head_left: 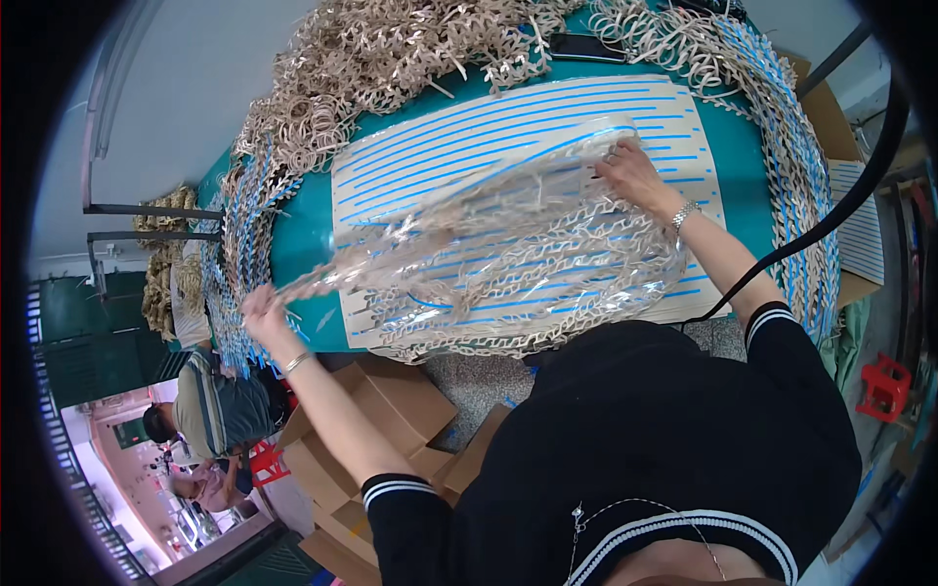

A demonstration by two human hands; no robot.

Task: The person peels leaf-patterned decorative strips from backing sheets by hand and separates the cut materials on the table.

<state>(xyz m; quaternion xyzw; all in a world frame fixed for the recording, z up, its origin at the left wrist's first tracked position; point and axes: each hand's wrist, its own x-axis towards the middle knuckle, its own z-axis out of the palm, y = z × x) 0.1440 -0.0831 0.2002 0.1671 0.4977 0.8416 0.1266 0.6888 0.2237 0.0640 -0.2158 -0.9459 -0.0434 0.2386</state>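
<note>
My left hand (267,320) is closed on one end of a bundle of beige braided strips (337,273), just past the table's left edge. The bundle stretches up to the right across the table, its middle smeared by motion. Near the far right of the board, my right hand (630,178) pinches the bundle's other end. Under it, more leaf-edged braided strips (557,256) lie in loops, with shiny clear plastic (650,256) about them. Beneath these is a pale board (705,181) with blue lines.
The table (303,220) has a green top. A heap of curled beige strips (391,59) and a dark phone (586,47) lie at its far side. Blue-and-beige strips (806,215) drape over the right edge. Cardboard boxes (391,405) stand below left; a person (220,396) is beyond.
</note>
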